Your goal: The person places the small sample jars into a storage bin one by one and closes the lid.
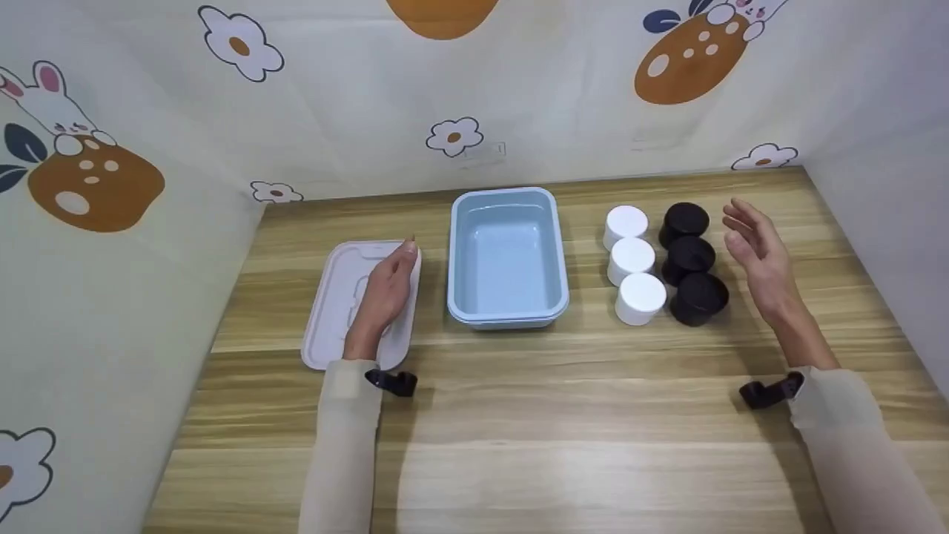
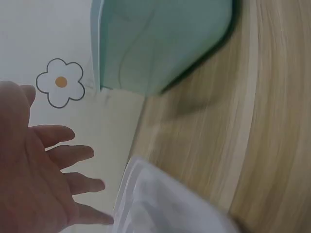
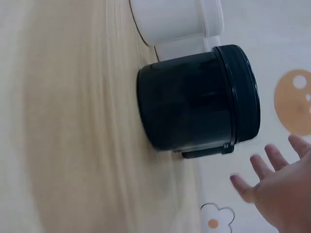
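Pale glare on tabletop, wrist views blurry

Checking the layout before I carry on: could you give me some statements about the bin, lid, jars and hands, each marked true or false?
1. The blue bin stands between the pale lid and the white jars. True.
2. The black jars number four. False: there are three.
3. The left hand overlaps the pale lid in the head view. True.
4. The right hand grips a white jar. False: it holds nothing and is beside the black jars.
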Demonstrator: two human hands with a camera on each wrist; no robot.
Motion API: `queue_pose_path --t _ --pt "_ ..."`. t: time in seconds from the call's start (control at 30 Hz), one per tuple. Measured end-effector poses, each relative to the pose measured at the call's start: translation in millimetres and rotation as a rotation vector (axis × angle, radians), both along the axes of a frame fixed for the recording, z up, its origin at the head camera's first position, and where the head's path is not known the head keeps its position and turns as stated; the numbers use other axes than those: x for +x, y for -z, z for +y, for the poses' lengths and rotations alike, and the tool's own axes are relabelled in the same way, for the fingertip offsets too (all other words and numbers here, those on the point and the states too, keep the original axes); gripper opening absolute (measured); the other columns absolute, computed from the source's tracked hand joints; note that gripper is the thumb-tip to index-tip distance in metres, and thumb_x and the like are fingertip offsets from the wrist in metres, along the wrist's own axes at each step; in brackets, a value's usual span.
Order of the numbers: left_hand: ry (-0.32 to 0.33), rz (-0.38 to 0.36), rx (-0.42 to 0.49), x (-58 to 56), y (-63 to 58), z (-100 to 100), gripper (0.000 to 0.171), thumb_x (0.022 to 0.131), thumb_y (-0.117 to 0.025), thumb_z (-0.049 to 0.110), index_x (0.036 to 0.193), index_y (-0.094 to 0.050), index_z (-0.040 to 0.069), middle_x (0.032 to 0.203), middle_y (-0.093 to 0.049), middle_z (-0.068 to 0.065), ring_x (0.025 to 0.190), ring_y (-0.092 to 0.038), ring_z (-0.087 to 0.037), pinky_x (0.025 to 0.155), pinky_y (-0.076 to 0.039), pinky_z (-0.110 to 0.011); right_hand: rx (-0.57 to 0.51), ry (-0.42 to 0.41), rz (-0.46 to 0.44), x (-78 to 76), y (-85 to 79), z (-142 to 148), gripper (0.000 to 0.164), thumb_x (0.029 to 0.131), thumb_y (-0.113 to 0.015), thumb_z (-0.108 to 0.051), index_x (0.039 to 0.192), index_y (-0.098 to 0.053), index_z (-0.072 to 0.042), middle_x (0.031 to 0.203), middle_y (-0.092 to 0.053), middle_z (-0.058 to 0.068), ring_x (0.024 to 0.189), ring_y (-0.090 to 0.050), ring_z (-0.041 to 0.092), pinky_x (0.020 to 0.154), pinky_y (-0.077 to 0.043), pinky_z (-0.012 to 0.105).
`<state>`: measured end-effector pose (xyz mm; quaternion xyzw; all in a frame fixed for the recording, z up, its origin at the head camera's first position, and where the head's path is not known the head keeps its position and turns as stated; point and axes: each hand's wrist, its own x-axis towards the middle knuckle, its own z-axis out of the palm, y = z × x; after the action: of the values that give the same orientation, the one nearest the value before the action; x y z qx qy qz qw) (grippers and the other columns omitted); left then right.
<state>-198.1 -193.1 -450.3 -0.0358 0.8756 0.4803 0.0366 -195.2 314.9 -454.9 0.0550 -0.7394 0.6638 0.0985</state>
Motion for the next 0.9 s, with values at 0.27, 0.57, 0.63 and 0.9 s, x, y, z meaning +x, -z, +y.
queue_pose_path --t 0.27,0.57,0.63,0.9 --pt "-0.174 -0.05 0.527 -1.5 6.6 25 0.042 0.107 -0.045 0.025 0.137 -0.056 -0.002 0.135 -0.062 -0.023 0.126 -0.06 -0.033 0.104 -0.055 -0.048 -0.189 -0.041 0.068 19.9 13.9 8 0.048 0.091 -0.059 0.009 0.138 -0.05 -0.001 0.128 -0.058 0.007 0.118 -0.059 0.015 0.1 -0.046 0.019" --pt "-0.149 -0.167 0.535 -3.8 9.5 43 0.038 0.102 -0.057 0.026 0.134 -0.061 0.006 0.123 -0.069 -0.017 0.099 -0.069 -0.018 0.085 -0.06 -0.033 -0.154 -0.148 0.011 34.0 26.0 18 0.055 0.086 -0.058 0.018 0.134 -0.047 -0.004 0.13 -0.054 0.008 0.12 -0.055 0.014 0.096 -0.049 0.02" --pt "-0.146 -0.173 0.532 -5.6 9.9 44 0.036 0.101 -0.058 0.026 0.131 -0.063 0.007 0.121 -0.069 -0.015 0.099 -0.069 -0.018 0.085 -0.059 -0.034 -0.141 -0.186 -0.013 33.6 26.5 19 0.058 0.084 -0.059 0.02 0.133 -0.045 -0.006 0.13 -0.051 0.008 0.119 -0.054 0.013 0.096 -0.049 0.018" --pt "-0.132 -0.145 0.546 -5.3 9.0 41 0.037 0.098 -0.061 0.019 0.133 -0.061 0.007 0.105 -0.068 -0.009 0.087 -0.067 -0.016 0.075 -0.058 -0.03 0.212 -0.268 -0.121 27.1 27.3 25 0.068 0.08 -0.071 0.015 0.135 -0.037 -0.006 0.126 -0.05 -0.005 0.112 -0.053 0.0 0.093 -0.045 0.006"
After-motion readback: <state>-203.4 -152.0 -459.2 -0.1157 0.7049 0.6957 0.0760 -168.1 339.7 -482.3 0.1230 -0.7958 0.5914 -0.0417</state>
